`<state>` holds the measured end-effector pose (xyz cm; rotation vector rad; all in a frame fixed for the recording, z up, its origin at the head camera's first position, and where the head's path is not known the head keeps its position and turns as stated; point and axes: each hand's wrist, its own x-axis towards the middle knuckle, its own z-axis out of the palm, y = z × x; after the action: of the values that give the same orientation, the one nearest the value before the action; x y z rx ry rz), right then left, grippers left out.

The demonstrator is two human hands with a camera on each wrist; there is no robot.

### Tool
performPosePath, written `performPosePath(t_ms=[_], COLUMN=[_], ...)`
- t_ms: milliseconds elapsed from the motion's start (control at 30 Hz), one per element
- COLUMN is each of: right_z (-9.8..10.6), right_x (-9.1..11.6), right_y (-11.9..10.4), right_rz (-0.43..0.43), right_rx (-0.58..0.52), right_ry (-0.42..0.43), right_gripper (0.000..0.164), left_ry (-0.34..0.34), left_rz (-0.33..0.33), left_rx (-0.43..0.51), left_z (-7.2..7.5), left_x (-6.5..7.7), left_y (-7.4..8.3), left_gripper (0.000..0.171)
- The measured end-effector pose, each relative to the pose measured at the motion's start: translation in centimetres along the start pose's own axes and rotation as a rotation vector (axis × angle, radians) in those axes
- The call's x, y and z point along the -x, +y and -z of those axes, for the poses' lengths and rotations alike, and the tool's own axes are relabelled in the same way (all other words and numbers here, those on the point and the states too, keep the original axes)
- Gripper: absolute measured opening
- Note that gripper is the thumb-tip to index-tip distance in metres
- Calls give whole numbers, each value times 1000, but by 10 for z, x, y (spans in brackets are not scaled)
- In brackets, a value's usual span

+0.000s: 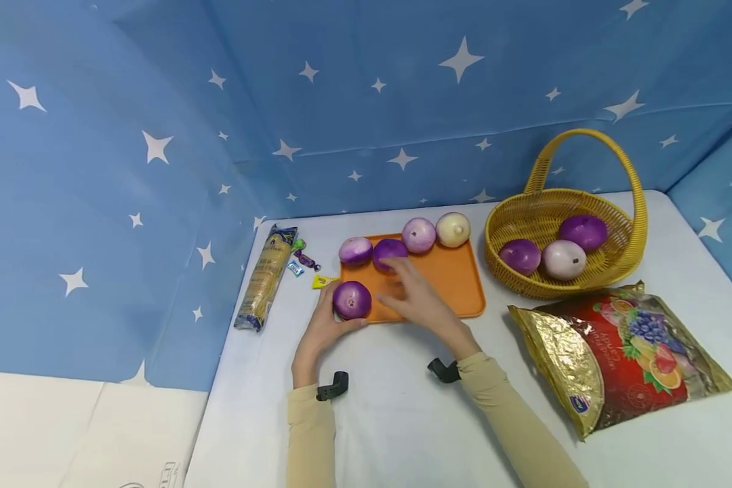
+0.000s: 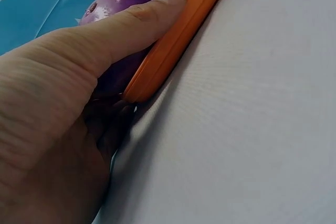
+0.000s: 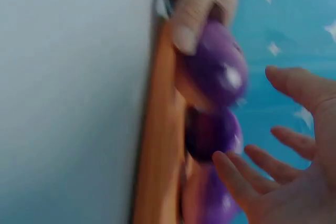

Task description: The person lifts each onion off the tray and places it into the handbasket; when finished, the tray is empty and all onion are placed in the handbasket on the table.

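On an orange tray (image 1: pixel 457 285) lie several onions. My left hand (image 1: pixel 324 329) curls round a purple onion (image 1: pixel 352 300) at the tray's front left corner; its thumb (image 2: pixel 142 22) lies across the front of it in the left wrist view. Over the tray's middle, my right hand (image 1: pixel 416 295) has its fingers spread, with nothing in them. Behind its fingertips sits another purple onion (image 1: pixel 389 252). A purple and white onion (image 1: pixel 355 251) is at the back left corner. Along the back edge are a pale purple onion (image 1: pixel 419 235) and a white onion (image 1: pixel 453 230).
A yellow wicker basket (image 1: pixel 524 285) with a tall handle holds three onions at the back right. In front of it lies a large candy bag (image 1: pixel 628 359). To the left are a pasta pack (image 1: pixel 266 278) and several wrapped candies, including a yellow candy (image 1: pixel 324 281).
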<state>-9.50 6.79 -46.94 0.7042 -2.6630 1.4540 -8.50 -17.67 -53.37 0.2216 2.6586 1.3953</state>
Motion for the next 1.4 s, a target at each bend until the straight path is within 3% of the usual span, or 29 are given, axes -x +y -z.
performPosePath(t_ms=[167, 400, 533, 700, 967, 1067, 1300, 1400], right_z=[-50, -67, -46, -9, 92, 119, 156, 165], right_x=[-9, -16, -14, -15, -5, 5, 31, 39], right_y=[-1, 4, 8, 5, 5, 16, 39, 46], right_rz=[46, 33, 19, -31, -119, -179, -334, -371], right_rx=[39, 46, 45, 48, 30, 47, 4, 50], right_ry=[-134, -92, -57, 27, 385, 466, 582, 601], right_gripper=[66, 68, 68, 72, 74, 74, 73, 72], left_ry=[-22, -1, -17, -36, -44, -43, -34, -44], left_rz=[-22, -111, -124, -41, 11, 17, 32, 38], left_rx=[-6, -23, -35, -31, 15, -2, -25, -27], left_z=[-4, 1, -5, -5, 4, 5, 4, 3], left_x=[5, -4, -13, -6, -2, -1, 1, 1], left_y=[-6, -5, 2, 0, 1, 1, 3, 5], left_gripper=[102, 99, 100, 103, 105, 106, 105, 105])
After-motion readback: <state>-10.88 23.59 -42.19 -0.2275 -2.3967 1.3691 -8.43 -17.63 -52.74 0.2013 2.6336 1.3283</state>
